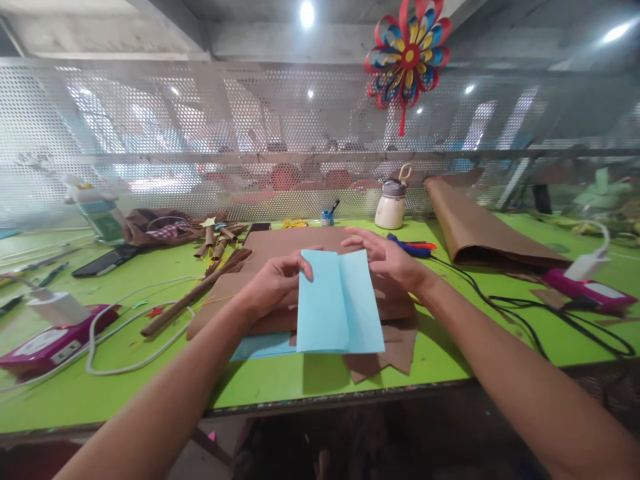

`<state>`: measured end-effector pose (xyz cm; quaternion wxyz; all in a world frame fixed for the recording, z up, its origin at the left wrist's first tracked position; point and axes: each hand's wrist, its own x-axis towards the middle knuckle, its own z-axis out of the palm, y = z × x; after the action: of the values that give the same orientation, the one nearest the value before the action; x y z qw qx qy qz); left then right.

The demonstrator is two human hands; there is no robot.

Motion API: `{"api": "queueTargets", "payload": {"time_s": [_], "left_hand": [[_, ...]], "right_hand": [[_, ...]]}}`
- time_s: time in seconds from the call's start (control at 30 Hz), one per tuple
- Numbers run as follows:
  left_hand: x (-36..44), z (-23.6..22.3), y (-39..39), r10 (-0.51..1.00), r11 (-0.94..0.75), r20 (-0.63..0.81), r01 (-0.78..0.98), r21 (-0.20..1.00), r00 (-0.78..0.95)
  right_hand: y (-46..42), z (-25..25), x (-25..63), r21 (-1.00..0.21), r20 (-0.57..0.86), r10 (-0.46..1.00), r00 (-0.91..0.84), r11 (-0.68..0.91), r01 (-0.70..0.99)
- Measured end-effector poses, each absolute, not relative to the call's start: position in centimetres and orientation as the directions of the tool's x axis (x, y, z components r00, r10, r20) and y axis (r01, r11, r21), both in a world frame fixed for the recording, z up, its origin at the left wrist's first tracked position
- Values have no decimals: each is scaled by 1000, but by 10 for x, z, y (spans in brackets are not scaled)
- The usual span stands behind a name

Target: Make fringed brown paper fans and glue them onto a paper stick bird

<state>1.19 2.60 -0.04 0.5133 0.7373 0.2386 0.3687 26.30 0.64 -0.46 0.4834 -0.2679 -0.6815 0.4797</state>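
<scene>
A light blue sheet of paper [323, 307] with an upright crease is held up above the front of the table. My left hand [275, 283] pinches its upper left edge, thumb in front. At its upper right, my right hand [383, 257] has its fingers apart, close behind the paper's top edge; whether they touch it I cannot tell. Behind and below lies brown paper [285, 243] in flat layers. More blue paper [265, 347] sticks out beneath it, at the left of the held sheet.
At left are a brown paper stick [190, 293], a white cable [90, 347], a purple power strip [50, 340] and a phone [105, 260]. A bottle [391, 203] and small blue jar [327, 217] stand behind. Folded brown paper [485, 230], a glue gun [410, 247] and black cords [480, 293] lie right.
</scene>
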Motion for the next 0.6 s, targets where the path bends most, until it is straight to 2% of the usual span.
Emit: {"api": "queueTargets", "payload": {"time_s": [0.07, 0.13, 0.23, 0.33, 0.43, 0.5, 0.6], "left_hand": [[12, -7, 27, 728, -122, 118, -41, 992, 676], [13, -11, 28, 718, 4, 18, -29, 1000, 696], [14, -11, 29, 746, 36, -37, 15, 999, 665], [13, -4, 32, 783, 48, -135, 157, 986, 607], [12, 2, 37, 833, -57, -121, 301, 952, 540], [11, 4, 42, 831, -103, -74, 283, 954, 551], [7, 4, 47, 735, 40, -145, 170, 985, 662]], "right_hand": [[0, -1, 260, -904, 397, 766, -506, 420, -75], [-4, 2, 256, -893, 357, 718, -598, 451, 9], [-6, 3, 252, -815, 353, 704, -616, 554, 167], [-5, 2, 250, -700, 410, 719, -561, 642, 312], [-7, 2, 247, -571, 400, 787, -469, 615, 544], [-12, 3, 243, -501, 370, 809, -457, 588, 635], [-19, 6, 238, -405, 356, 766, -535, 643, 650]]}}
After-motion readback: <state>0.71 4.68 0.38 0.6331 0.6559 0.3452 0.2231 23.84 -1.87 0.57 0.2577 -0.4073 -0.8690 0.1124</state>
